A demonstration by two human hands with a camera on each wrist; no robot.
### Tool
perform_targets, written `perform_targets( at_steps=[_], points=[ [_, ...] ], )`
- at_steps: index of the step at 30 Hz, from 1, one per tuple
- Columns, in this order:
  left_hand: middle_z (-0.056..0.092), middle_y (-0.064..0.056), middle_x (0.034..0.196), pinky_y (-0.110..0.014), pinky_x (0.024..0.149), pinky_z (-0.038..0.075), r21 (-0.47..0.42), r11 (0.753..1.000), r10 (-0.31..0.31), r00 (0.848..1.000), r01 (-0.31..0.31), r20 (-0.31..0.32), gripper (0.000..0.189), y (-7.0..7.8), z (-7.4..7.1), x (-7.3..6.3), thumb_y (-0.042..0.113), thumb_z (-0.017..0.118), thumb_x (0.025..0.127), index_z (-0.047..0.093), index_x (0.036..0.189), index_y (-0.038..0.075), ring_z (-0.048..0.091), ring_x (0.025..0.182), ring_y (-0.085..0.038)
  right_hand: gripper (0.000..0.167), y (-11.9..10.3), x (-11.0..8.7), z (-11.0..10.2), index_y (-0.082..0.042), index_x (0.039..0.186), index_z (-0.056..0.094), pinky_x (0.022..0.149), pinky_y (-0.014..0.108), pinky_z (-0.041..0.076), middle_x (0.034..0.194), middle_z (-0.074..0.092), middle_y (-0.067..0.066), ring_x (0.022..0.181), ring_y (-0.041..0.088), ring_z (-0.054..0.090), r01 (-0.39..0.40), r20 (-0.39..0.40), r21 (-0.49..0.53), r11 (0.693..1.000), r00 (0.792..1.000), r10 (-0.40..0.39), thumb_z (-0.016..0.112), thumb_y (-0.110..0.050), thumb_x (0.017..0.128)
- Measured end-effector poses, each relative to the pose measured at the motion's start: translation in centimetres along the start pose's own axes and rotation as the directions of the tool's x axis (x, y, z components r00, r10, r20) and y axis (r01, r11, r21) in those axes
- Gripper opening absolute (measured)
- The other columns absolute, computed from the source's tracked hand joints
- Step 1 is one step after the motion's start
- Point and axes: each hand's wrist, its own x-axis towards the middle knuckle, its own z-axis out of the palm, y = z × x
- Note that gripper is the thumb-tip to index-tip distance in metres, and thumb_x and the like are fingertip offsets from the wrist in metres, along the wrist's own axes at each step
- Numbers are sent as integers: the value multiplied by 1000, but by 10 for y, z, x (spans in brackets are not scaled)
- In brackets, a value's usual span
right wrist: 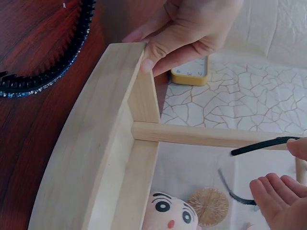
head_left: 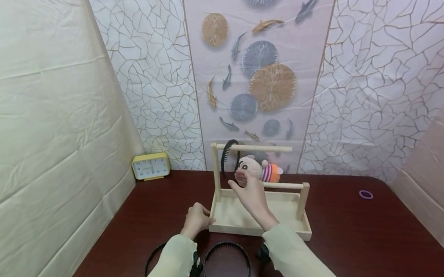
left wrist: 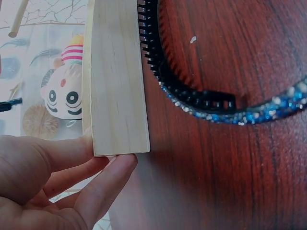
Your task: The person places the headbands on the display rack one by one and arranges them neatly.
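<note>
A light wooden rack (head_left: 227, 229) with a tray base and two crossbars stands on the table. My left hand (head_left: 196, 219) pinches its front left corner between thumb and fingers, plain in the left wrist view (left wrist: 53, 182). Over the left end of the upper bar hangs a black toothed headband (head_left: 225, 157). My right hand (head_left: 253, 196) is raised above the tray near that headband, fingers extended and thumb apart. In the right wrist view the headband (right wrist: 259, 145) lies by the thumb; whether they touch is unclear.
A second headband (head_left: 225, 243), blue-jewelled (left wrist: 249, 115), lies before the rack. Another black band (head_left: 149, 261) is partly under the left sleeve. Behind the rack is a plush doll (head_left: 271, 172). A yellow clock (head_left: 150, 166) stands back left; a purple ring (head_left: 366, 194) lies right.
</note>
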Motion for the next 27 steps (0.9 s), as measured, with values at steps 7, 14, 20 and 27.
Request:
perform_targets(
  at_steps=[7,14,20,27],
  points=[
    [72,-18,90,-33,58,56,9,1000,6,1000,-6,0,22,0,0,1,7,80,80,75,98,-5,69,66,-20,34,-9,-10,-16,-6,112,71,83,38,57,103,74,8,95,22,71,-25,-21,-83,996,1000,23,75,-28,87],
    [72,-17,89,-33,57,55,44,999,30,1000,-30,3,21,1,-4,3,9,80,81,76,97,-3,68,66,-21,30,-7,-20,-32,-8,107,72,82,41,56,98,75,7,91,21,72,-66,-6,-148,987,998,66,75,-30,86],
    [71,-19,92,-32,57,56,25,1000,14,1000,-15,10,24,3,-4,3,7,79,81,74,101,-5,69,68,-23,32,1,-32,-42,-6,106,72,83,42,54,96,75,6,90,22,71,-107,16,-201,974,994,113,75,-31,85],
    [70,-20,93,-33,58,57,10,1000,-1,1000,0,16,24,1,-1,2,7,79,81,73,101,-5,70,71,-25,27,7,-49,-53,-7,100,73,75,41,54,89,75,5,85,20,71,-119,54,-287,951,989,140,76,-28,83]
  ],
)
